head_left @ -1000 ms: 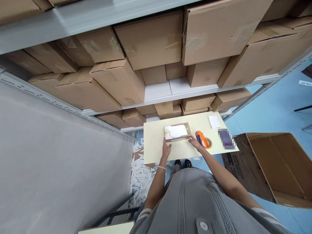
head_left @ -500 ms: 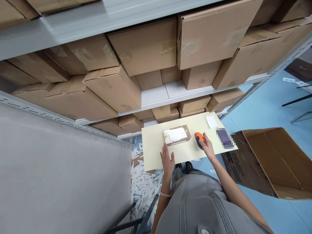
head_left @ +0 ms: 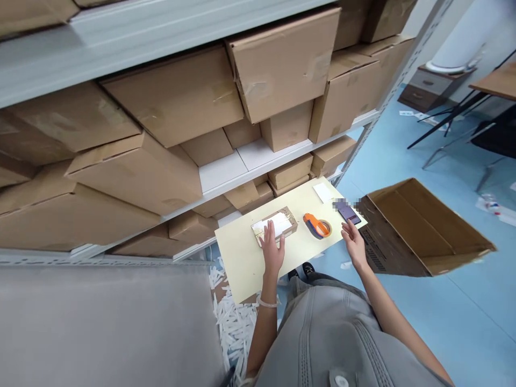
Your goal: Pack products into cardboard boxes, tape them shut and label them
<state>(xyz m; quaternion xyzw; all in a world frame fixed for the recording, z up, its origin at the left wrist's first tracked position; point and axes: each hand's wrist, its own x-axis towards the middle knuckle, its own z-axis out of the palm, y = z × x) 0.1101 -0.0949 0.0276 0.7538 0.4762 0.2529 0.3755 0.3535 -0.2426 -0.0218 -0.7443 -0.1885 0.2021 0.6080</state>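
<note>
On the pale yellow tabletop (head_left: 237, 263) lies a small cardboard box (head_left: 289, 229) with a white sheet and clear tape on top. My left hand (head_left: 272, 252) is over the box's near side, fingers spread; whether it touches cannot be told. An orange and blue tape dispenser (head_left: 316, 225) with a roll in it rests to the right of the box. My right hand (head_left: 355, 247) is held by the table's right edge, fingers apart and holding nothing, just below a phone (head_left: 349, 213) that is partly pixelated. A small white pad (head_left: 323, 192) lies behind the phone.
Metal shelving (head_left: 258, 174) full of cardboard boxes stands across the front. A large open carton (head_left: 427, 226) sits on the blue floor to the right. White paper strips (head_left: 237, 328) cover the floor at lower left, beside a grey wall (head_left: 100, 322).
My right hand has let go of the tape dispenser, which stays on the table, and has moved right near the phone. My left hand has come over the box. The view has turned right.
</note>
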